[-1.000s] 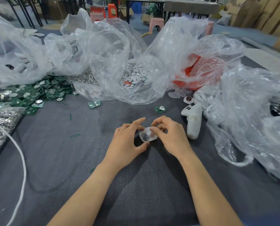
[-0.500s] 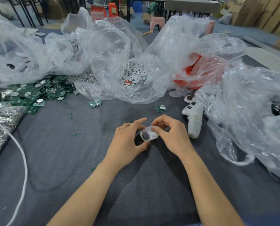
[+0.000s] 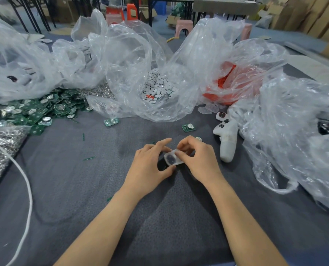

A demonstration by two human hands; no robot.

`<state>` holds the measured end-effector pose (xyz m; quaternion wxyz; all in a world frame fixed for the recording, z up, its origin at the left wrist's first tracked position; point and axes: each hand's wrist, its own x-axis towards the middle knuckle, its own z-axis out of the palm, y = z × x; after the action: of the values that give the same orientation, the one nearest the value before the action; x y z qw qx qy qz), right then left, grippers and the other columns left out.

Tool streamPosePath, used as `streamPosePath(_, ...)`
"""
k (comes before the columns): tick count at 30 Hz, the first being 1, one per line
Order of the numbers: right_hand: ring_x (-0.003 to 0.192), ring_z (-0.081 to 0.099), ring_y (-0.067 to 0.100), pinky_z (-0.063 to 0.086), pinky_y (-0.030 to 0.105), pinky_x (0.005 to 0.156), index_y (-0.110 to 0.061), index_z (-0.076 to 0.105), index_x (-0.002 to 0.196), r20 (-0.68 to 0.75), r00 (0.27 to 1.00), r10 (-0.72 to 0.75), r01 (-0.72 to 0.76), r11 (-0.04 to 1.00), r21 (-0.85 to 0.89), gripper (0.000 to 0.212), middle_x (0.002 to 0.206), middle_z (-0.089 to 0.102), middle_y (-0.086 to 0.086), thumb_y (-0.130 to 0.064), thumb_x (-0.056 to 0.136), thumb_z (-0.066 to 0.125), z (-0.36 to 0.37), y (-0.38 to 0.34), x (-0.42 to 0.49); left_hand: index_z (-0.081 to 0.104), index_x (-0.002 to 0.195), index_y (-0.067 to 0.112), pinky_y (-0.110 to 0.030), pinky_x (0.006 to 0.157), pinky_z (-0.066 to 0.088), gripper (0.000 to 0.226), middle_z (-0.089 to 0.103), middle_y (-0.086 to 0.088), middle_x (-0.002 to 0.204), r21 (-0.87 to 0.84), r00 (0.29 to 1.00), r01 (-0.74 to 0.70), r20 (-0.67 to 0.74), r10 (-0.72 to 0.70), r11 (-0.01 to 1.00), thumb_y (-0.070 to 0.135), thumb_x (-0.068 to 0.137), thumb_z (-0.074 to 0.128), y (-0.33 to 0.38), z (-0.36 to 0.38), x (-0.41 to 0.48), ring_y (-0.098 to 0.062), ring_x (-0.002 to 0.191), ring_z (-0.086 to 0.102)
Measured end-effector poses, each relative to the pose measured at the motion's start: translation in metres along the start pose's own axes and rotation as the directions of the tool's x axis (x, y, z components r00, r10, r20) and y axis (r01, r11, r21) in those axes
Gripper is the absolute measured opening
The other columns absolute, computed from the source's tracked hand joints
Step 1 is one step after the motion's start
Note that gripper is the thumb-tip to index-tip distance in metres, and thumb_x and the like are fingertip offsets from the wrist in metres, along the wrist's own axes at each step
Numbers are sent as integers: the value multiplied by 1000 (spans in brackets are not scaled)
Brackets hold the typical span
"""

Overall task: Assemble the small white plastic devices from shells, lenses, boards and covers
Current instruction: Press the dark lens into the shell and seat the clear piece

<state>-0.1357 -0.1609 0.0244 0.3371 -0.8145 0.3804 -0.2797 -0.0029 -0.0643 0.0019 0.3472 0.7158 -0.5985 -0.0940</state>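
Shell: a small white plastic shell [image 3: 172, 160] sits at the centre of the view, between the two hands and low over the grey table cover [image 3: 159, 227]. I cannot tell whether it touches the cover.
Left hand: the left hand [image 3: 150, 167] grips the shell's left end, with the thumb against its near side and the forefinger reaching over its far side.
Right hand: the right hand [image 3: 200, 160] pinches the shell's right end, with the thumb tip on the top face and the other fingers curled behind.
Facing: the broad face is turned up toward the camera and shows a dark round opening near the left end.
Long axis: it runs roughly left to right across the view, and the right end is hidden under the right thumb.
Far side: a loose green board [image 3: 188, 127] lies beyond the hands, apart from them. Behind it, a clear bag of white discs [image 3: 156, 87] and a bag of red parts [image 3: 228, 81] close off the back.
Right side: white moulded pieces [image 3: 227, 143] lie near the right hand without touching it, and a large crumpled bag [image 3: 294, 150] lies just past them.
Left side: open cover stretches to a white cord [image 3: 28, 189], with green slivers [image 3: 88, 158] scattered on it. A second board [image 3: 111, 121] and a pile of green boards [image 3: 35, 110] lie farther back.
Near side: the cover runs under both forearms to the table's near edge.
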Motion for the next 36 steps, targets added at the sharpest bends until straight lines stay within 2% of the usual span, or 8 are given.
streamPosePath(3,64,53,2,42,15,62,-19,64,79,-21,999,-26,25,999,-47,12,78,59,-13,-14,79,75,1,1,0,49,120,31,-24,96,28,48,56,26,108,-17,1000,-7,-15,7,1000,31,79,74,0,0,0,-4,109,48)
streamPosePath(6,63,49,5,45,23,67,-18,66,80,-25,999,-28,27,997,-67,11,87,56,-5,-15,78,76,1,2,1,57,94,24,-36,96,37,25,63,19,105,-6,999,-31,-19,31,1000,29,78,75,0,0,0,-9,104,53)
streamPosePath(9,64,48,3,47,27,71,-18,65,85,-5,1000,-10,10,997,-82,10,90,56,-4,-15,80,74,1,2,0,57,79,21,-43,94,41,21,65,16,107,-11,999,-46,-17,46,999,25,76,77,1,1,0,-13,103,55)
streamPosePath(16,77,58,11,49,28,77,-16,67,88,-19,1000,22,-24,997,-73,5,92,61,-3,-12,85,68,0,3,1,58,78,20,-43,93,41,20,64,16,107,-19,998,-49,-27,48,999,24,76,77,0,1,0,-11,105,55)
streamPosePath(24,79,61,13,51,29,77,-15,69,89,-1,998,66,-66,993,-97,7,88,67,-4,-10,85,68,2,5,2,55,79,25,-44,93,42,22,65,16,105,-33,998,-50,-30,49,998,23,77,76,4,-1,-1,-12,104,56)
streamPosePath(29,77,61,9,49,20,74,-16,69,88,-28,997,70,-71,997,-37,4,84,68,-6,-14,85,68,2,5,2,54,84,23,-44,93,42,22,66,12,100,-33,999,-36,-18,35,999,24,77,75,5,-2,-1,-14,101,56)
streamPosePath(36,77,60,13,51,29,76,-16,69,91,9,997,75,-74,995,-65,9,88,67,-3,-14,83,71,1,4,1,57,79,23,-43,93,42,20,65,12,103,-11,999,-46,-29,45,999,25,77,77,6,-2,-1,-15,103,56)
